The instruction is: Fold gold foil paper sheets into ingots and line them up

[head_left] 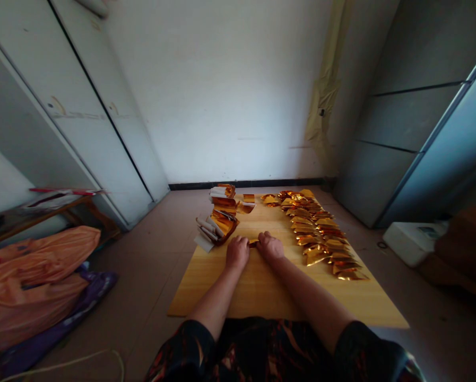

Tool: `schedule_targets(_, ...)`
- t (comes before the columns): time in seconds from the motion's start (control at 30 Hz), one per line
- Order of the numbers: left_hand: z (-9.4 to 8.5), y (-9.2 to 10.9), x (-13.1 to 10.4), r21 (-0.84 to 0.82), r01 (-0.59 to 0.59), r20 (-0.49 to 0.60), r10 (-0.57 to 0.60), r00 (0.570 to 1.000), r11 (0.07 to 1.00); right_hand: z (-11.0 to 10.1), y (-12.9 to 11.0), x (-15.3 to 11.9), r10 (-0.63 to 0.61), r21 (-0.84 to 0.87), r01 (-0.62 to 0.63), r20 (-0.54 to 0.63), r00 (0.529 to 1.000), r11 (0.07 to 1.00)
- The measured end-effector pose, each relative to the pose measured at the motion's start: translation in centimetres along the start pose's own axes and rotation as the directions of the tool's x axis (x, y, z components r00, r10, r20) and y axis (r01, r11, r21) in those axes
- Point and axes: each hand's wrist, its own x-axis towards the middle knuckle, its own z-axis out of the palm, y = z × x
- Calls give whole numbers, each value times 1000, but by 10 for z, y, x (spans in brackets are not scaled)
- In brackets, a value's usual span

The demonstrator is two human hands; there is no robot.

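The left hand (238,252) and right hand (271,248), fingers nearly closed, pinched opposite ends of the foil (253,243), apparently light, easily creased, best held there.

Place: a room that looks like part of a home, seen from my seat at a low wooden board (257,286)
Left side: pale cabinet doors (98,106) beside a wooden bench (34,215), with orange plastic bags (42,281) heaped near it
Ahead: a plain white wall (222,95) above a dark baseboard (230,184)
Right side: a tall gray refrigerator-like cabinet (405,122)
Underfoot: pinkish floor tiles (154,265)
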Motion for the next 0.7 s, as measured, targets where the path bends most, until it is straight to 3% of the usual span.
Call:
schedule_targets(0.43, 1, 8, 5, 112, 36, -6, -36, 999, 993, 15, 7, 6, -144, -111, 144, 11, 990, 983)
schedule_targets(0.7, 1, 7, 6, 94, 38, 15, -40, 999, 995, 14, 9, 5, -161, -124, 159, -2, 987, 979)
